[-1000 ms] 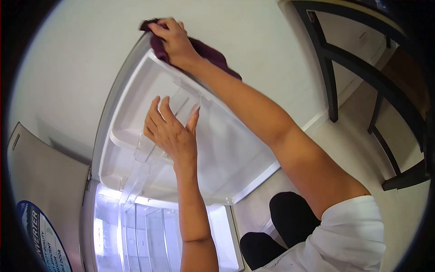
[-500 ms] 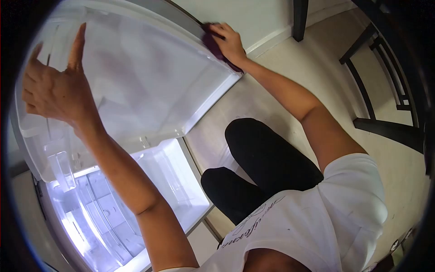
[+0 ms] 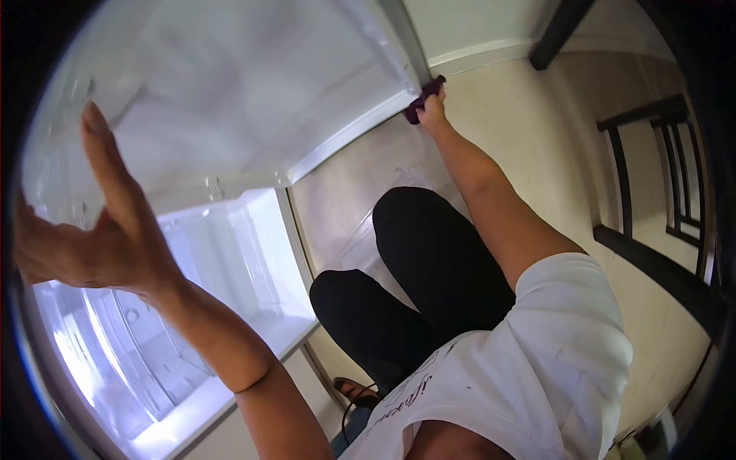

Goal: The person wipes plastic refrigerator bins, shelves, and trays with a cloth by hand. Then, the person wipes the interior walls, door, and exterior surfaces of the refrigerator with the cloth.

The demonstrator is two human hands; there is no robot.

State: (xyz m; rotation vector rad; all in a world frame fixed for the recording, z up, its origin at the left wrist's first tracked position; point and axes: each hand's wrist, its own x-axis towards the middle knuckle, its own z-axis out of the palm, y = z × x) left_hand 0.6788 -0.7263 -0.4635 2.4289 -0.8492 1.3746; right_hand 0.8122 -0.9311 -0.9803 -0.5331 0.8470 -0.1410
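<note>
My right hand (image 3: pixel 434 112) grips a dark purple cloth (image 3: pixel 415 115) at the outer corner of the open white refrigerator door (image 3: pixel 253 92). Part of the cloth wraps over the door's edge, and my fingers are partly hidden behind it. At the left, my left hand (image 3: pixel 96 241) is in front of the door's inner side, thumb raised and the other fingers stretched toward the picture's edge. Nothing shows in it; whether it touches the door I cannot tell. Below it is the lit refrigerator compartment (image 3: pixel 257 253), with clear shelves or drawers inside.
My bent knees (image 3: pixel 429 245) are close to the refrigerator's front edge. Clear plastic (image 3: pixel 360 238) lies on the beige floor (image 3: pixel 529 153) beside them. Dark chair legs (image 3: pixel 613 176) stand to the right, and another dark leg (image 3: pixel 560 34) is near the wall.
My right hand has moved the cloth along the door's edge to its outer corner. My left hand is lower, with its fingers spread leftward. The camera view has shifted.
</note>
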